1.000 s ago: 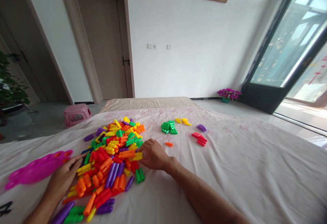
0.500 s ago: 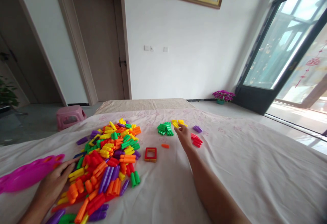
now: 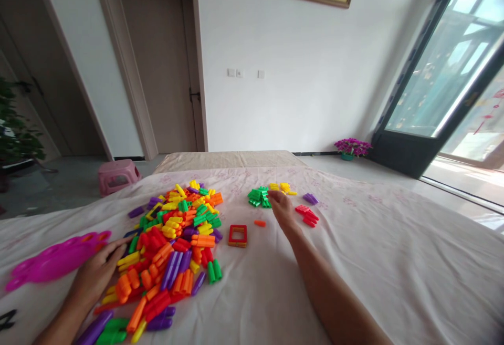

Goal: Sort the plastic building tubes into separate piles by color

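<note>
My left hand (image 3: pixel 96 269) rests at the left edge of a large heap of plastic bullet-shaped building blocks (image 3: pixel 171 250) in red, orange, yellow, green and purple. Its fingers stretch toward the blocks, and no held piece shows. Beside a small group of green blocks (image 3: pixel 259 197), my right hand (image 3: pixel 281 209) hovers with fingers curled together and no block visible in them. Just beyond it lie yellow blocks (image 3: pixel 284 187). Red blocks (image 3: pixel 307 216) and a purple block (image 3: pixel 311 198) sit to its right. A single orange block (image 3: pixel 260 223) lies nearer me.
A red-topped square frame (image 3: pixel 238 236) stands between the heap and the small groups. At far left is a magenta plastic tray (image 3: pixel 59 261). The patterned cloth (image 3: pixel 378 261) has wrinkles. Past the table stand a pink stool (image 3: pixel 119 177) and potted flowers (image 3: pixel 352 147).
My right hand has drawn back from the yellow blocks toward the green group, and a yellow block now shows beside the others. The left hand stays by the heap. The view has shifted slightly left.
</note>
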Motion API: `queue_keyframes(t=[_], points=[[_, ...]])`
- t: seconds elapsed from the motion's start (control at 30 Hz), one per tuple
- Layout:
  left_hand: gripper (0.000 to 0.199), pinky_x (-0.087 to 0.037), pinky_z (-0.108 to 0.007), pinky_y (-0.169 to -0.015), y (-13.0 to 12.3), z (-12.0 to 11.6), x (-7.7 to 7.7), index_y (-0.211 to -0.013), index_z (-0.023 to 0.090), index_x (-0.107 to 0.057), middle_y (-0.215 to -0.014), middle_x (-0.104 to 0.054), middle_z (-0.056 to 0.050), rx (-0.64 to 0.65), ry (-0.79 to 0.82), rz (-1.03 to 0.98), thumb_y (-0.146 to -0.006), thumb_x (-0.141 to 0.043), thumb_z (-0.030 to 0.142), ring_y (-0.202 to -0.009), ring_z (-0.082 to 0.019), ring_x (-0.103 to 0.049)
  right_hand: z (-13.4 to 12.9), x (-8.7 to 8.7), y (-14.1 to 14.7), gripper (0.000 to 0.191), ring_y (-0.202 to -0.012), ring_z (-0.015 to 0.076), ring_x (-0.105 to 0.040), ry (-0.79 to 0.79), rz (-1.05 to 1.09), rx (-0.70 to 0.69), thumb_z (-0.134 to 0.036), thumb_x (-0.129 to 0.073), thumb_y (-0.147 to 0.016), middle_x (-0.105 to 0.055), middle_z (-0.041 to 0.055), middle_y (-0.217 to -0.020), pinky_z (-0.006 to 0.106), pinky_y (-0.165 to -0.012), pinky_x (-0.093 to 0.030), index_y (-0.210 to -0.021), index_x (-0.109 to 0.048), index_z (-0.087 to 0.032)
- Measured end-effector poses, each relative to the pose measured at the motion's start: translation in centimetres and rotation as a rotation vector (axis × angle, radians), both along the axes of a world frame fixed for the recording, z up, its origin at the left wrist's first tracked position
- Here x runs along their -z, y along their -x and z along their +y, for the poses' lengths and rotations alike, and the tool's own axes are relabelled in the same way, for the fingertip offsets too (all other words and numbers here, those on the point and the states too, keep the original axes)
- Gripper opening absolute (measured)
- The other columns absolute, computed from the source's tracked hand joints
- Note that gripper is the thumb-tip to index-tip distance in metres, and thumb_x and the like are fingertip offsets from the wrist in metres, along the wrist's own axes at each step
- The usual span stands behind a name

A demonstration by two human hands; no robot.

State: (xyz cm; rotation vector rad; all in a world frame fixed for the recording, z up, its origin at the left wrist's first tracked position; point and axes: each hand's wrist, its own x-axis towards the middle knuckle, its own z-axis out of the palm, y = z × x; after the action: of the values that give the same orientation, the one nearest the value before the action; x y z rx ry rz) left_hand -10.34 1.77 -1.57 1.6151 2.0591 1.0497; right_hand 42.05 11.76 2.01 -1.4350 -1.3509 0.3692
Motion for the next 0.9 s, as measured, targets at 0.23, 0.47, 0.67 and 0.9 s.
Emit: queue_keyframes(t=[0.23, 0.47, 0.67, 0.9], points=[[0.057, -0.052, -0.032, -0.094, -0.1, -0.2, -0.1, -0.125, 0.014, -0.065, -0.122, -0.072, -0.012, 0.014, 0.070, -0.128, -0.087, -0.047, 0.051, -0.113, -0.027, -0.067, -4.1, -2.3, 8.3, 0.023, -0.099, 0.0197, -0.065, -0.120, -0.434, -0.457, -0.014, -0.058, -0.086, -0.074, 0.0050, -0.104, 0.035, -0.094, -0.048, -0.103, -0.072, -0.022], [0.056, -0.051, -0.035, -0.098, -0.4, -0.2, -0.4, -0.125, 0.013, -0.066, -0.122, -0.072, -0.011, 0.016, 0.034, -0.099, -0.087, -0.046, 0.050, -0.111, -0.027, -0.067, -6.4, -1.9, 13.3, 0.050, -0.123, 0.0215, -0.054, -0.100, -0.684, -0.698, -0.012, -0.058, -0.087, -0.063, 0.0043, -0.134, 0.036, -0.104, -0.042, -0.135, -0.057, -0.027], [0.054, -0.053, -0.034, -0.094, -0.5, -0.2, -0.4, -0.121, 0.014, -0.069, -0.117, -0.074, -0.010, 0.007, 0.021, -0.082, -0.086, -0.048, 0.050, -0.108, -0.028, -0.068, -6.5, -1.4, 14.7, 0.039, -0.113, 0.0219, -0.056, -0.086, -0.784, -0.739, -0.024, -0.061, -0.091, -0.067, 0.0047, -0.120, 0.035, -0.099, -0.042, -0.130, -0.060, -0.027], [0.056, -0.051, -0.032, -0.095, -0.3, -0.1, -0.4, -0.125, 0.015, -0.066, -0.119, -0.073, -0.009, 0.002, 0.065, -0.079, -0.088, -0.046, 0.051, -0.110, -0.026, -0.067, -6.6, -1.3, 14.9, 0.033, -0.104, 0.0202, -0.056, -0.070, -0.791, -0.634, -0.018, -0.060, -0.090, -0.066, 0.0062, -0.111, 0.031, -0.093, -0.044, -0.122, -0.063, -0.023]])
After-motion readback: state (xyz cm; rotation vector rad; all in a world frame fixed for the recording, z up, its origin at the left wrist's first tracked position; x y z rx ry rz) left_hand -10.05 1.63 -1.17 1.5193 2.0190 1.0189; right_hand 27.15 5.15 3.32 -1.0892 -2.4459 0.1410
